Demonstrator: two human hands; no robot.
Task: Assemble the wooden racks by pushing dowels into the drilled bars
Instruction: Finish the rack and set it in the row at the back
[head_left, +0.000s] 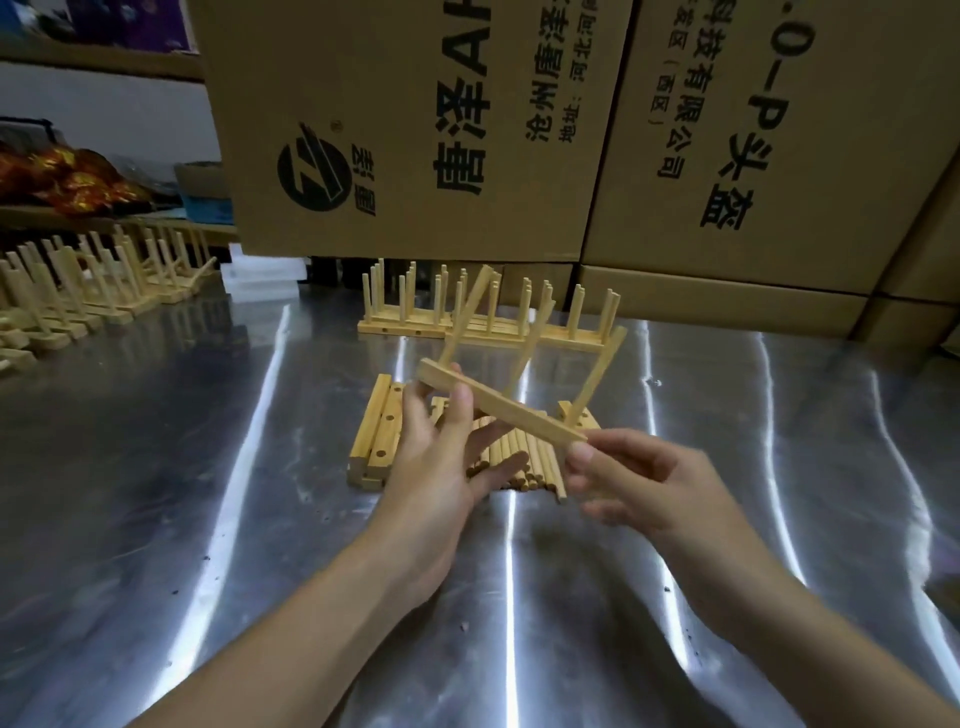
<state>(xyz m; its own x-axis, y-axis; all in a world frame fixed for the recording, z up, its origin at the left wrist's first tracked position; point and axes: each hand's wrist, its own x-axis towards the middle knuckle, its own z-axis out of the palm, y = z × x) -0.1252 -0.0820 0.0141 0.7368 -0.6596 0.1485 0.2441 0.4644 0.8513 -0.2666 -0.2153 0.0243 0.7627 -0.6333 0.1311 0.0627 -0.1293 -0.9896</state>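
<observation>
Wooden bar (504, 410) with three dowels (597, 374) pushed in, held over the metal table (208, 467): left hand (436, 447) grips one end, right hand (639, 483) pinches the other, probably steadying it above loose dowels (524, 457) lying within reach.

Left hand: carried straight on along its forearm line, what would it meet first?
The left hand grips the drilled bar; beyond it, probably the finished racks standing farther back, though depth is unclear.
</observation>
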